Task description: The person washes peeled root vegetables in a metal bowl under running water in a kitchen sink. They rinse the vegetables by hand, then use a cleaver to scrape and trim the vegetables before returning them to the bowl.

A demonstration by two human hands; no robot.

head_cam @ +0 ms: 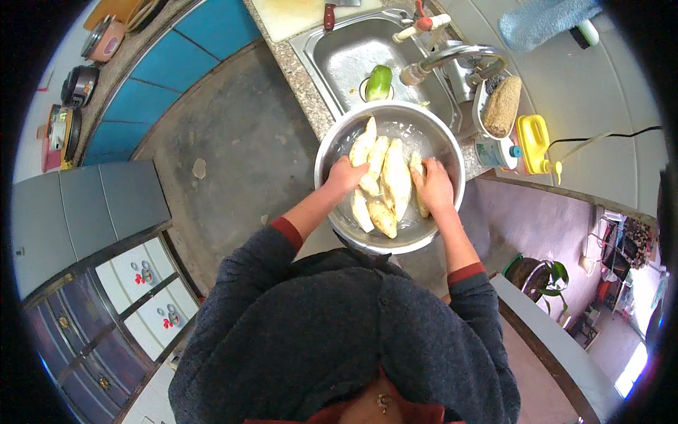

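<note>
A large stainless steel basin (391, 245) holds water and several peeled, pale root vegetables (396, 172). My left hand (345, 175) is inside its left part, with the fingers on the root pieces there; whether they grip one is not clear. At the right side, my right hand (434, 185) rests against a narrow root piece (422, 204), its fingers curved over the upper end. Beyond the basin, a green vegetable (379, 82) lies by the drain of the steel sink (339, 50). The basin overlaps the sink's near edge.
A red-handled knife (329, 17) lies on a cutting board (280, 18) left of the sink. A curved faucet (466, 51) reaches over the sink. Right of it stand a caddy with a loofah (502, 106), a white bottle (492, 152) and a yellow jug (532, 140).
</note>
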